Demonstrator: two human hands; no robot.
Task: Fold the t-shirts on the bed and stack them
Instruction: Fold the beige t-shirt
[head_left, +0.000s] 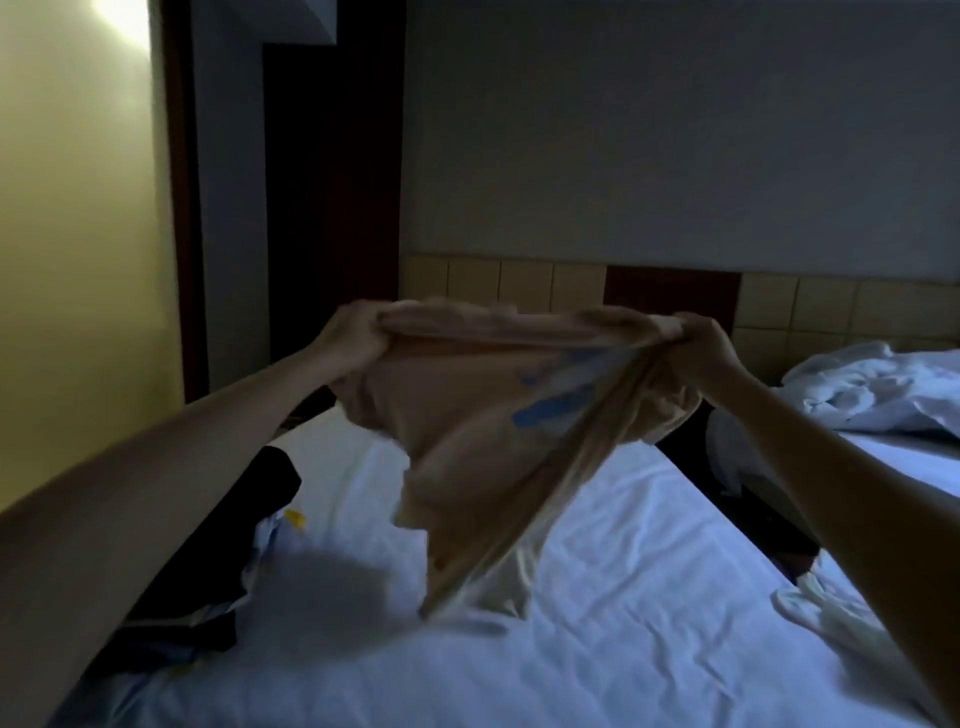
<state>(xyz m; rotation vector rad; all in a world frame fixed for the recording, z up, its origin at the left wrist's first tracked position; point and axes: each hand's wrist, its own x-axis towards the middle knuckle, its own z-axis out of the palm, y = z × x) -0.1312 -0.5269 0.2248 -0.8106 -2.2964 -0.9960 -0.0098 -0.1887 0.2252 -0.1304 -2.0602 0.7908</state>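
Note:
A beige t-shirt (467, 415) with a blue print hangs in the air above the bed (623, 597), stretched between both hands. My left hand (348, 332) grips its upper left edge. My right hand (701, 343) grips the upper right edge, where the cloth is bunched. The shirt's lower end trails down and touches the white sheet. A pile of dark clothes (223, 561) with some light pieces lies on the bed's left side, partly hidden behind my left forearm.
A pale garment (831, 618) lies at the bed's right edge under my right forearm. A second bed with crumpled white bedding (872, 389) stands to the right across a narrow dark gap. A tiled wall band and dark headboard (670, 291) are behind.

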